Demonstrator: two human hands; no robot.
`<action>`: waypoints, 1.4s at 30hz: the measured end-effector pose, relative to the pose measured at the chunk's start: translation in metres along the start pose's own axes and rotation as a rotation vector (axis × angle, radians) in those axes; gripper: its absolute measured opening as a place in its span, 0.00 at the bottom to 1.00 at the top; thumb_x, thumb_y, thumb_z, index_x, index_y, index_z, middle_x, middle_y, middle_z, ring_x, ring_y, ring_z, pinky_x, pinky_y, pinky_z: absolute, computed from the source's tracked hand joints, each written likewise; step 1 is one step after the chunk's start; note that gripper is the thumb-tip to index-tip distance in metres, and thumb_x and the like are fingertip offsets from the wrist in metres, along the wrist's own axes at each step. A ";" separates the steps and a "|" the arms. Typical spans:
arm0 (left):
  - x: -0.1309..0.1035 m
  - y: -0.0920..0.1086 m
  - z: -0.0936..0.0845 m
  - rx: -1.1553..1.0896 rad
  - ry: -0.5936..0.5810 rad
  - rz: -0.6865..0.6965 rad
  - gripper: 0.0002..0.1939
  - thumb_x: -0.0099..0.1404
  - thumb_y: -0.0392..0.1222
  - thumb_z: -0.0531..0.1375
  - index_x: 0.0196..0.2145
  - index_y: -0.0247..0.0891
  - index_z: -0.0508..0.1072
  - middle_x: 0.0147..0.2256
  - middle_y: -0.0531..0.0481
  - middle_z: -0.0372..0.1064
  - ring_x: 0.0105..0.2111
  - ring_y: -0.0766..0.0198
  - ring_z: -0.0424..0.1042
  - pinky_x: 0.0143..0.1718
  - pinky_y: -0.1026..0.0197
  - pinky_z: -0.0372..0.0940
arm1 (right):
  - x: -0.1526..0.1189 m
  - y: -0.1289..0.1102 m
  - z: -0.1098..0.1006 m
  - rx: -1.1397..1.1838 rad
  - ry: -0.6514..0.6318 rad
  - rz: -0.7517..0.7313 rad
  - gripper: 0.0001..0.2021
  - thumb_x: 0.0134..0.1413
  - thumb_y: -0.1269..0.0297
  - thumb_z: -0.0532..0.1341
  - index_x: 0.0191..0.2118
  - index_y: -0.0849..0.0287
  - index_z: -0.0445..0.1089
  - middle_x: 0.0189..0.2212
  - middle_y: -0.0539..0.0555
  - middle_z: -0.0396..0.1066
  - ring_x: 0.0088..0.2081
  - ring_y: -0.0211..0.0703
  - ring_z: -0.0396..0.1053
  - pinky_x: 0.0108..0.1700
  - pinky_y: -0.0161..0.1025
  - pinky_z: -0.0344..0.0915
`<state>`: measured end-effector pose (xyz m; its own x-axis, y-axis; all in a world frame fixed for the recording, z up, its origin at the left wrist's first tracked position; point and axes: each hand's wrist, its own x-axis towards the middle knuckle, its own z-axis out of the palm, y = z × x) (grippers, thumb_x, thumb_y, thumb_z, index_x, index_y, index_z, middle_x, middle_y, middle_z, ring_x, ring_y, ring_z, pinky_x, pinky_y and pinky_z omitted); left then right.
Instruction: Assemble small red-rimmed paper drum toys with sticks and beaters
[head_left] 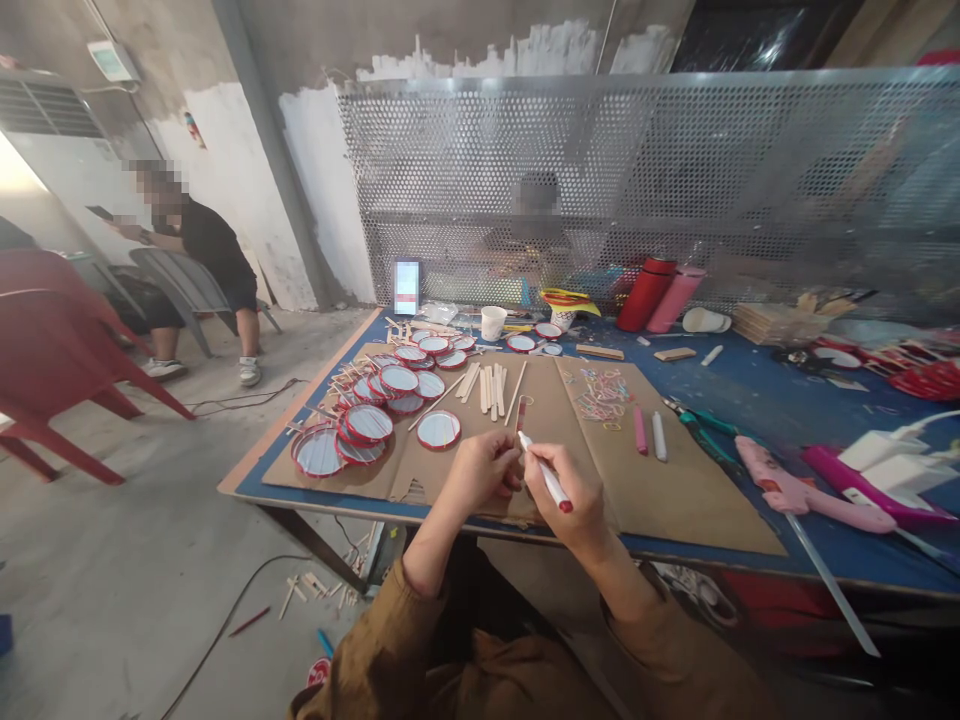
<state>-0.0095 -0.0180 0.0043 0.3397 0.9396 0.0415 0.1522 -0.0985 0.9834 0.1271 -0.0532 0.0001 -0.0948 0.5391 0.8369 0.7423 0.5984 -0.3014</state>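
My right hand (pixel 582 492) is closed around a white marker (pixel 553 484) with a red end, its tip pointing up and away from me. The tip is at a thin flat stick (pixel 522 413) with a reddish face. My left hand (pixel 486 466) is closed at the lower end of this stick, fingers curled, just left of the marker tip. Beyond both hands, a bundle of plain wooden sticks (pixel 493 390) lies on the cardboard sheet (pixel 551 425). A round disc with a red rim (pixel 439 430) lies near my left hand.
More red-rimmed discs (pixel 370 423) pile up at the left. To the right are rubber bands (pixel 602 395), a pink marker (pixel 640 430), a white marker (pixel 659 437), pliers (pixel 701 425) and a pink glue gun (pixel 802 492). A perforated metal screen (pixel 450 150) stands behind the table.
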 end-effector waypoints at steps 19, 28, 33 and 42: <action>0.001 0.000 0.000 0.000 -0.004 -0.012 0.05 0.57 0.40 0.53 0.26 0.37 0.65 0.19 0.56 0.63 0.19 0.69 0.69 0.17 0.71 0.63 | -0.002 0.001 0.000 0.015 0.012 0.017 0.04 0.57 0.67 0.57 0.37 0.58 0.67 0.27 0.53 0.74 0.27 0.41 0.73 0.31 0.35 0.68; 0.000 0.002 0.000 -0.009 -0.002 -0.046 0.05 0.57 0.39 0.53 0.27 0.36 0.65 0.19 0.56 0.64 0.18 0.70 0.68 0.16 0.71 0.63 | 0.000 0.001 -0.002 -0.002 0.049 0.020 0.03 0.56 0.68 0.57 0.37 0.59 0.67 0.26 0.53 0.74 0.26 0.40 0.72 0.30 0.34 0.67; 0.000 0.002 0.000 -0.002 0.001 -0.031 0.06 0.57 0.41 0.53 0.27 0.36 0.66 0.19 0.56 0.64 0.19 0.70 0.68 0.16 0.71 0.63 | -0.001 0.001 0.000 -0.001 0.013 -0.010 0.03 0.57 0.68 0.57 0.36 0.58 0.67 0.26 0.52 0.74 0.26 0.39 0.73 0.31 0.34 0.67; 0.000 0.003 0.000 -0.014 0.000 -0.025 0.05 0.57 0.39 0.53 0.26 0.37 0.65 0.19 0.56 0.64 0.19 0.69 0.69 0.16 0.70 0.64 | -0.002 0.002 -0.001 0.003 0.033 0.008 0.03 0.56 0.68 0.57 0.37 0.58 0.67 0.26 0.53 0.74 0.26 0.40 0.72 0.30 0.34 0.67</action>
<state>-0.0093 -0.0186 0.0068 0.3358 0.9418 0.0165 0.1480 -0.0701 0.9865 0.1295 -0.0534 -0.0020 -0.0669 0.5238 0.8492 0.7409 0.5961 -0.3093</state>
